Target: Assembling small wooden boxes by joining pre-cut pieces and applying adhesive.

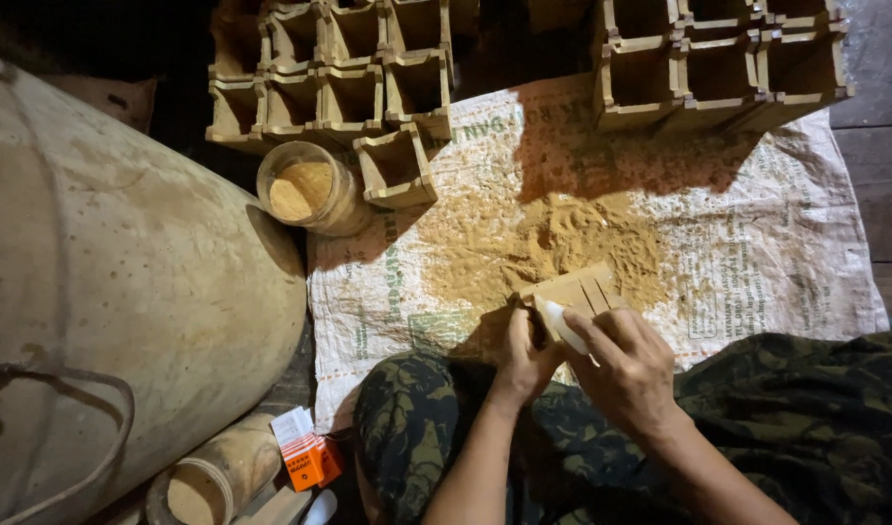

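Note:
My left hand (526, 355) grips the near corner of a small slatted wooden piece (577, 290) that rests on the woven sack. My right hand (629, 367) holds a small white bottle (561, 325) with its tip at that piece's edge. Both hands work just above my knees in camouflage trousers. A heap of brown sawdust (534, 248) lies right behind the wooden piece.
A white woven sack (777, 253) covers the floor. Several open wooden box frames (334, 83) stand at the back left, more box frames (723, 63) at the back right. A jar of sawdust (305, 188) stands left. A large drum (125, 292) fills the left. An orange packet (308, 457) lies near.

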